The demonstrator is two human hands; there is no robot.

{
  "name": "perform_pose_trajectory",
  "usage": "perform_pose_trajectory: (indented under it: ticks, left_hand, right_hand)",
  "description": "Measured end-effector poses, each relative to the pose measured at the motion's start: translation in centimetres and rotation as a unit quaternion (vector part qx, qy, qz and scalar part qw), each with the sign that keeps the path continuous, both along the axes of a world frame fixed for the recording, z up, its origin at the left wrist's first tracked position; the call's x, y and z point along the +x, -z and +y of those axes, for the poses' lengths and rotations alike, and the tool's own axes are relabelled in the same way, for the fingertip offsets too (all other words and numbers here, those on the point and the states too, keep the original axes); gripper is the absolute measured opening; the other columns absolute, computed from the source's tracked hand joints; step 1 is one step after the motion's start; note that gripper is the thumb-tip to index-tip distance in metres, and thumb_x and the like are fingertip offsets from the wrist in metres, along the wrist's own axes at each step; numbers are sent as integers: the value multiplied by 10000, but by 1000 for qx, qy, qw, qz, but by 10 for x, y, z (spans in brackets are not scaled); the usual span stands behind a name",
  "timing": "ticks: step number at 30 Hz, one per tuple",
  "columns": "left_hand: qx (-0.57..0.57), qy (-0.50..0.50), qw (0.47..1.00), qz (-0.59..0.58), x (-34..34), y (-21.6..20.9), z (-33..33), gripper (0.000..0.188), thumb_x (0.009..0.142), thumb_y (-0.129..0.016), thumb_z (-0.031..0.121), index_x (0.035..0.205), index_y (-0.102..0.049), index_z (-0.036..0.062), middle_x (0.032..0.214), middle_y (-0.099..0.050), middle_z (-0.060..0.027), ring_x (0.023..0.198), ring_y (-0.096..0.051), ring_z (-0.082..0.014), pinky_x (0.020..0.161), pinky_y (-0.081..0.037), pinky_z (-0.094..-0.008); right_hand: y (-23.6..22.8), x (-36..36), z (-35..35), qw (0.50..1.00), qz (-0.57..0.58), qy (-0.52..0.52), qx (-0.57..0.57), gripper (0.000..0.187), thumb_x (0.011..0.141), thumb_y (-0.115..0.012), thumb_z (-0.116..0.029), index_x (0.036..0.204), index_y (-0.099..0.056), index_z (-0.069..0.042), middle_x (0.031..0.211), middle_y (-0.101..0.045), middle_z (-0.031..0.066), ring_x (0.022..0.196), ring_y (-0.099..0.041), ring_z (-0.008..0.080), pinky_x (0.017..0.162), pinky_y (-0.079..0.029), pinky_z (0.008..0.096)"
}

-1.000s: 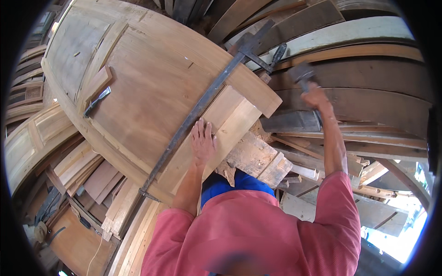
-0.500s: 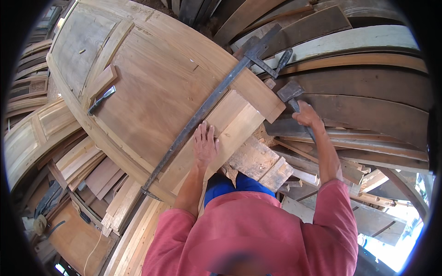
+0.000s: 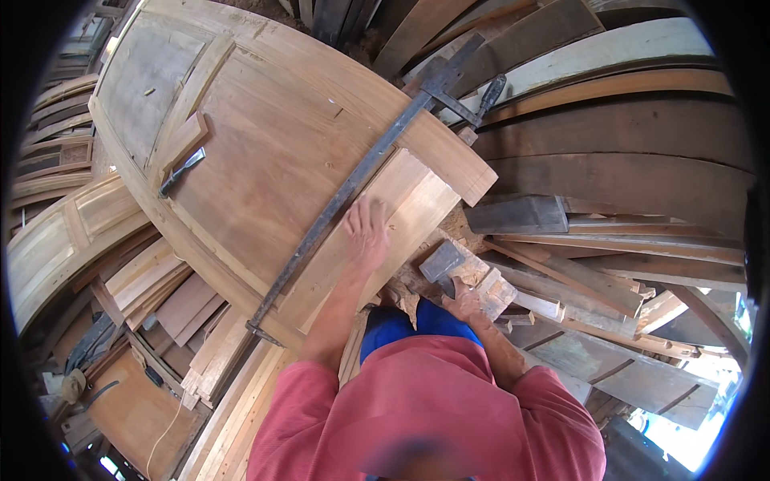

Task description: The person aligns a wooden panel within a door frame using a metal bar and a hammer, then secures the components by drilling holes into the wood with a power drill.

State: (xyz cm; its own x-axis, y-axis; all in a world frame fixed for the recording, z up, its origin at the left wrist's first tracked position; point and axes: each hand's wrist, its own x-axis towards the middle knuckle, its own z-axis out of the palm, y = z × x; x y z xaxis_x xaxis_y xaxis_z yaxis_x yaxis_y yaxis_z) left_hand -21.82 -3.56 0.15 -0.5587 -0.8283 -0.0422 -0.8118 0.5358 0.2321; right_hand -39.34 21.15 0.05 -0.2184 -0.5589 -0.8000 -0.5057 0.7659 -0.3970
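Observation:
My right hand (image 3: pixel 464 301) is wrapped round the handle of a hammer with a dark, square head (image 3: pixel 442 260). It is low, just in front of my legs, over a rough wood block (image 3: pixel 491 287). My left hand (image 3: pixel 368 232) rests on a pale wooden rail (image 3: pixel 409 210) at the near end of a panelled wooden door (image 3: pixel 273 136). Its fingers are apart, slightly bent and a little blurred. Beside that rail, a long metal bar clamp (image 3: pixel 346 191) spans the door from edge to edge.
A chisel (image 3: pixel 184 170) lies on the door by a short wood offcut (image 3: pixel 186 138). Stacked dark planks (image 3: pixel 626 132) line the right side. Another panelled door (image 3: pixel 76 220) and loose timber (image 3: pixel 144 276) are at the left. The clamp's handle (image 3: pixel 492 94) sticks out past the door's far-right edge.
My right hand has swung the hammer down and left, from beside the door's right end to near my legs. My left hand stays on the rail, shifted slightly, its fingers more bent.

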Motion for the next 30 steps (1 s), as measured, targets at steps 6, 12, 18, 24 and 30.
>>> perform_pose_trajectory:
  ticks: [6, 12, 18, 24, 30]
  left_hand:
    - [-4, 76, 994, 84, -76, 5, -50, 702, 820, -677, 184, 1486, -458, 147, 1538, -302, -308, 1330, -358, -470, 1062, -293, -616]
    - [-28, 49, 995, 78, -98, 15, -60, 617, 832, -631, 204, 1442, -535, 194, 1494, -376, -307, 1238, -426, -463, 1032, -335, -578]
    - [-29, 31, 996, 78, -98, 19, -63, 567, 809, -629, 202, 1375, -604, 192, 1438, -437, -312, 1205, -454, -448, 1008, -352, -564]
    - [-2, 29, 998, 62, -102, 23, -65, 640, 739, -659, 215, 1376, -600, 226, 1458, -435, -298, 1212, -462, -434, 989, -357, -557]
    - [19, 21, 996, 79, -98, 25, -67, 682, 739, -679, 224, 1411, -563, 239, 1477, -410, -297, 1229, -449, -442, 996, -336, -585]
  right_hand:
    - [-2, -68, -48, 982, 29, -180, -58, 494, 856, -679, -366, 1283, -661, -119, 1326, -586, 227, 1279, -541, 374, 1110, -398, 491]
    - [25, -249, -213, 936, 15, 204, -287, 422, 929, -688, -258, 1264, -595, -18, 926, -705, 174, 819, -691, 291, 746, -536, 428]
    - [77, -302, -352, 688, -505, 449, -265, 374, 946, -683, -195, 1243, -567, 1, 1084, -658, 139, 950, -663, 283, 913, -548, 434]
    - [122, -294, -390, 423, -772, 396, -261, 304, 933, -688, -164, 1179, -585, -19, 825, -522, 20, 737, -555, 141, 726, -539, 359]
    - [113, -290, -394, 521, -652, 468, -289, 157, 994, -624, -174, 873, -548, -110, 676, -455, -37, 555, -442, 101, 546, -423, 293]
